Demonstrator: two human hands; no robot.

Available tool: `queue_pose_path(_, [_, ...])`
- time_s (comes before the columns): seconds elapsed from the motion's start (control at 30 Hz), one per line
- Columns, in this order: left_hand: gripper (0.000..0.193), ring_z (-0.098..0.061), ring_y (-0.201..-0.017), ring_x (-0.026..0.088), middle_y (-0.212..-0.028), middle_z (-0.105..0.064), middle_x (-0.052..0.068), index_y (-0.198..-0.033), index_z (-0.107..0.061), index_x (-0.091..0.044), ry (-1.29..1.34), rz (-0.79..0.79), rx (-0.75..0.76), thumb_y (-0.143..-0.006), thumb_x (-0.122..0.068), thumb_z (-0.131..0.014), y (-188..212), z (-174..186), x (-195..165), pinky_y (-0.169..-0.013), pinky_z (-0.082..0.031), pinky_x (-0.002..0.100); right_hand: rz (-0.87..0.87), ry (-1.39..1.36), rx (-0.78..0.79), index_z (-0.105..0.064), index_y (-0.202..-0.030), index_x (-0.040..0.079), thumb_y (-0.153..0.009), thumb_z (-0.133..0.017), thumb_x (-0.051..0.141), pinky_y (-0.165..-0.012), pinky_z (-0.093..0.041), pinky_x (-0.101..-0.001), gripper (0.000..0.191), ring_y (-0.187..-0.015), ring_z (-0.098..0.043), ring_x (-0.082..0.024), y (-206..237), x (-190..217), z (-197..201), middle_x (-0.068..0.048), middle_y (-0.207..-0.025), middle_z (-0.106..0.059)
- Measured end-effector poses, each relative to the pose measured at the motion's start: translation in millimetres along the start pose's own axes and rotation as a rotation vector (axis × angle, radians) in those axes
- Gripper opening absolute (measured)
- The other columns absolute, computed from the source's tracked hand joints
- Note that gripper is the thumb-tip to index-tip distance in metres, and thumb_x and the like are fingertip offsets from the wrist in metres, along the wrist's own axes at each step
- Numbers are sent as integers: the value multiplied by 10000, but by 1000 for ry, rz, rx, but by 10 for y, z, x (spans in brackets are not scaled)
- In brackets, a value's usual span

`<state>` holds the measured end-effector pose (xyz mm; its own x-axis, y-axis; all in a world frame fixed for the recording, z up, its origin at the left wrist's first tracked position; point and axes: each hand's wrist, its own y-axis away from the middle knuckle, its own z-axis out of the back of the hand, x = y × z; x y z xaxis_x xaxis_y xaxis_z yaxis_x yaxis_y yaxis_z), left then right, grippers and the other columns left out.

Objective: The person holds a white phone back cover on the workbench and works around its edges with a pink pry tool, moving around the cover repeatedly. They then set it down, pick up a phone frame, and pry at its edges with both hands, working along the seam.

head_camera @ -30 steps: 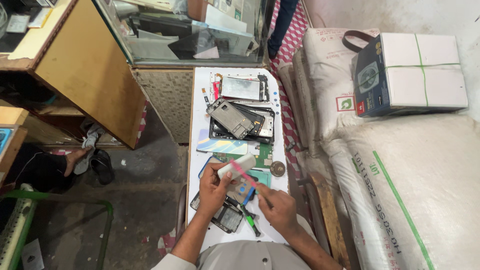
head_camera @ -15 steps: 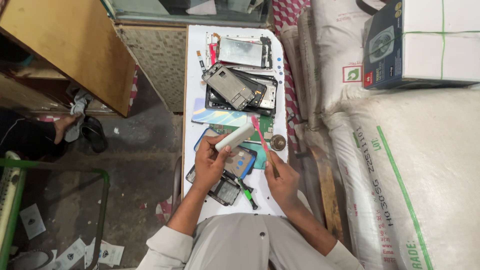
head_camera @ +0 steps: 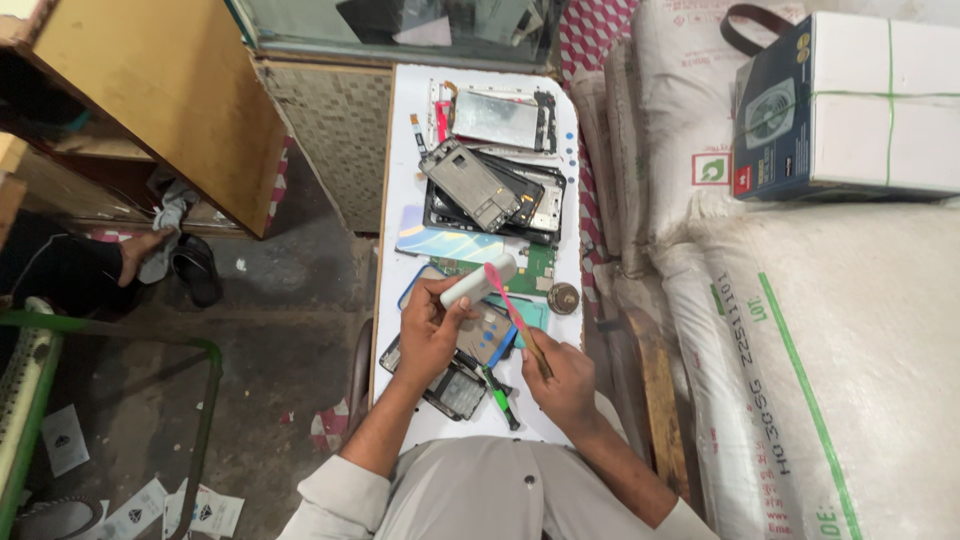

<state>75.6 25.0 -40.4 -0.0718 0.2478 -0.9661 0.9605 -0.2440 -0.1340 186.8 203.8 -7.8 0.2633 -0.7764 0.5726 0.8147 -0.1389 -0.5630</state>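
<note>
Over the white table (head_camera: pixel 400 180), the left hand (head_camera: pixel 432 335) is curling its fingers closed around a small white tube (head_camera: pixel 478 283) tilted up to the right, while the right hand (head_camera: pixel 562 378) is pinching a pink-tipped brush (head_camera: pixel 512 308) whose tip is touching the tube's end.

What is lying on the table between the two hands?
In the head view, a green-handled screwdriver lies between the left hand and the right hand, beside a blue-edged phone.
</note>
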Motion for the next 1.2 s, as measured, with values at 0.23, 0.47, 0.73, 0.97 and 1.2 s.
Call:
queue_pose_path(0.23, [254,-755,-938,190,-1211,-700,161,-1199,-524,24,-3,-31,1,-1006,-103,-630,-23,-17,-83,-788,-635,297,-22,22,21,-729,-1150,60,-856,-747,81,-580,-501,-383,295,-587,-609,-245,-46,55,33,-114,-691,-634])
queue_pose_path(0.47, [252,-727,-935,162,-1191,-696,151,-1194,-526,16,58,-64,9,-1017,-120,-642,-67,-35,-123,-782,-632,299,-103,-40,-40,-719,-1165,52,-874,-742,101,-575,-522,-368,296,-580,-634,-232,-13,33,-20,-116,-736,-664])
queue_pose_path(0.73, [252,-732,-831,117,-1052,-712,96,-1203,-556,-19,-9,32,0,-1002,-136,-653,-52,25,-268,-670,-594,261,-221,13,-19,-728,-1188,74,-891,-737,137,-619,-554,-340,304,-635,-712,-215,5,5,-114,-124,-765,-708])
queue_pose_path(0.97, [274,-753,-825,150,-973,-748,129,-1199,-597,-8,-210,-62,-16,-975,-124,-704,-45,53,-389,-697,-581,289,-219,67,0,-735,-1182,98,-887,-739,175,-618,-554,-363,305,-655,-723,-250,-20,34,-177,-166,-767,-714])
queue_pose_path(1.2, [278,-739,-897,305,-1026,-725,153,-1131,-662,-24,-535,-316,-28,-887,-99,-771,31,7,-534,-744,-591,383,-344,8,11,-737,-1181,104,-895,-728,231,-603,-550,-341,313,-595,-712,-184,-10,-27,-215,-134,-682,-692])
